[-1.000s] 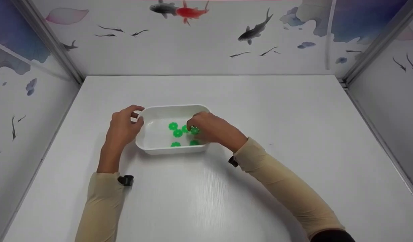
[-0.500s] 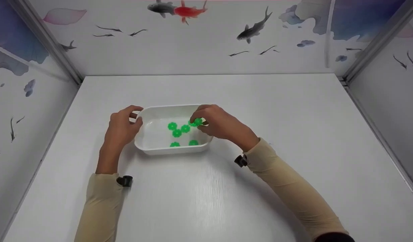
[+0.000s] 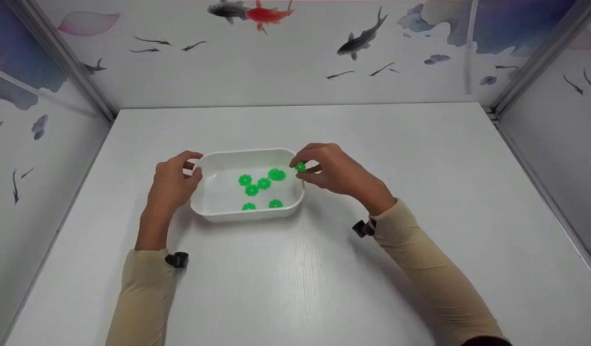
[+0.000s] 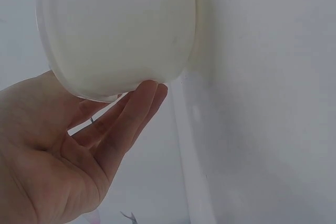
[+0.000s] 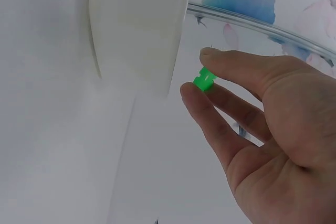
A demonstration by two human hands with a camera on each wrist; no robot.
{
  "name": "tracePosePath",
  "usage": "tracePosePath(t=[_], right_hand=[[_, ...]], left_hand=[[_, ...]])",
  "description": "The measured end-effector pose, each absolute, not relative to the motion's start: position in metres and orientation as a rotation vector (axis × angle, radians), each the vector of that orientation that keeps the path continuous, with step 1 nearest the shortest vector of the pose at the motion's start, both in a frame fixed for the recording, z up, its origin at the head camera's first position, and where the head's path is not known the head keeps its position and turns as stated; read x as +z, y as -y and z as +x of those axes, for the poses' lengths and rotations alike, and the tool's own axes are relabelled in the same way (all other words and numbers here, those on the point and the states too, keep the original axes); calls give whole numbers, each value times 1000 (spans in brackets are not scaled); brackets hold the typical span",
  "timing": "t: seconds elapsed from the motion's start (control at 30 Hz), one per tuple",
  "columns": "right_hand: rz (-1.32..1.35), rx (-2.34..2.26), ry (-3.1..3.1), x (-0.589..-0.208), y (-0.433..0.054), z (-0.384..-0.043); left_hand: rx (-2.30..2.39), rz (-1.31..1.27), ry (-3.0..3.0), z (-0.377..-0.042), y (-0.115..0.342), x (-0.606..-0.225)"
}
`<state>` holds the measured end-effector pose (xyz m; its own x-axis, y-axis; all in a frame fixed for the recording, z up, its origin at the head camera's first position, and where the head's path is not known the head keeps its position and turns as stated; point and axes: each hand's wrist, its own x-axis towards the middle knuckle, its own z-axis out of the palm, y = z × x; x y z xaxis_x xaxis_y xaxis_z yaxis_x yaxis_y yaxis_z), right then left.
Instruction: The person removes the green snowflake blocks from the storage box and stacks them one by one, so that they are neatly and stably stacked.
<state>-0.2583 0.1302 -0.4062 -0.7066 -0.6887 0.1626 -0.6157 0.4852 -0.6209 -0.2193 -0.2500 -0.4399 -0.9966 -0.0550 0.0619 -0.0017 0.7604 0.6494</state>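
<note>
A white oblong plastic tub [image 3: 250,217] with rounded corners stands on the table. My left hand [image 3: 170,180] grips its left end at the rim; in the left wrist view, fingers [image 4: 137,111] of that hand lie against the outer wall, and the thumb is hidden. Several green flower-shaped pieces [image 3: 252,190] lie in the tub, mostly toward its middle and right. My right hand [image 3: 341,170] pinches another small green flower-shaped piece [image 5: 205,78] between thumb and fingertips, raised by the tub's right rim. Two pieces at the right of the tub overlap or touch; I cannot tell which.
The white table [image 3: 276,283] spreads around the tub on all sides. Upright panels printed with fish and lotus shapes enclose it at the back [image 3: 276,77] and both sides. Black wrist cameras [image 3: 179,260] sit at both cuffs.
My right hand has lifted a green piece from inside the tub and carried it right and away to the right rim. The left hand keeps its grip on the tub.
</note>
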Motion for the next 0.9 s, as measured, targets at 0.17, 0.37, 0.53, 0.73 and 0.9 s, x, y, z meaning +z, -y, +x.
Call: tracePosePath(t=[0.17,0.37,0.53,0.73,0.9], right_hand=[[-1146,-1051,-2606,-410,-143,-258],[-1116,-1081,-2613,-415,-157,-257],[-1118,-1069,-2637,-420,-167,-257],[-1088,-1047,-2652,-425,-179,-258],[-962,-982,-2660,-429,-186,-261]], left_hand=[[-1047,49,2872,-221,250,-442],[-1058,55,2881,-221,249,-440],[-1051,66,2878,-221,249,-440],[-1043,61,2871,-220,250,-442],[-1036,85,2881,-219,249,-441]])
